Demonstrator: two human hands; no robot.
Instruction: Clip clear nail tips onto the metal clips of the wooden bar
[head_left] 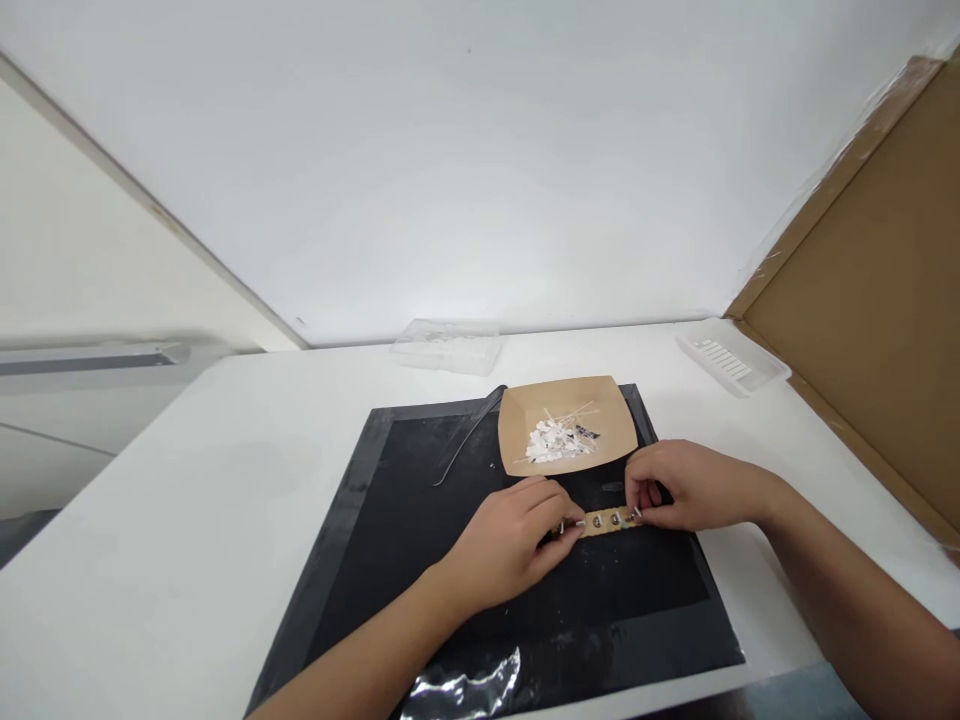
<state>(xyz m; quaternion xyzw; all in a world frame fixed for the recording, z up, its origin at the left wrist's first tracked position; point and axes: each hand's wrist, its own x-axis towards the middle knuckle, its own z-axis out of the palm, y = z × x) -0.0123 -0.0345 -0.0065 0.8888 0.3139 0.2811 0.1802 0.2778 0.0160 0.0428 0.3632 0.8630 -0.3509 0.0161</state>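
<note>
A narrow tan strip (606,521) with small round metallic pieces and white bits along it lies on the black mat (420,500). My left hand (517,535) grips the strip's left end between thumb and fingers, and a bit of white shows at the fingertips. At the other end, my right hand (679,487) has its thumb and fingers pinched together, touching the strip. A tiny whitish piece shows at those fingertips, too small to name. My fingers hide both ends of the strip.
Behind my hands, a brown paper tray (517,420) holds a heap of white scraps (555,440). Dark tweezers (472,435) lie left of it. A clear plastic tray (448,347) and another with white pieces (731,357) stand farther back. Cardboard (877,280) rises at right.
</note>
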